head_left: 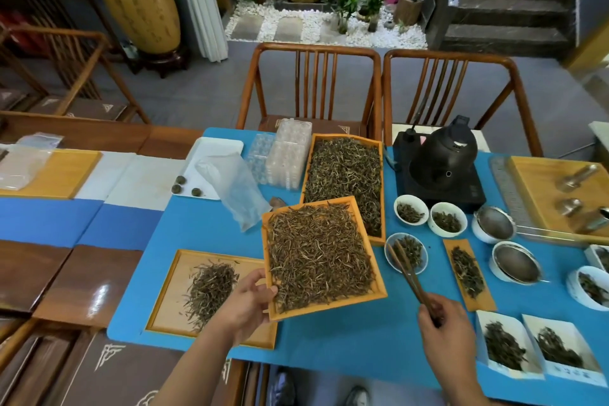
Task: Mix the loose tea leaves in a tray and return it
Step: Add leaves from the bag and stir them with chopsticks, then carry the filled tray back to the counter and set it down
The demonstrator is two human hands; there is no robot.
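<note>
The left hand (245,301) has its grip clenched on the near left corner of an orange tray (379,287) heaped with loose tea leaves (318,252), held tilted above the blue-covered worktop (346,346) toward its near edge. The right hand (443,323) grasps wooden tongs (410,273), their tips over a small bowl (406,252) just right of the tray

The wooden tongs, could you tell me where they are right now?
In the head view, right of centre: the right hand holds the wooden tongs, tips over a white bowl of tea leaves.
</note>
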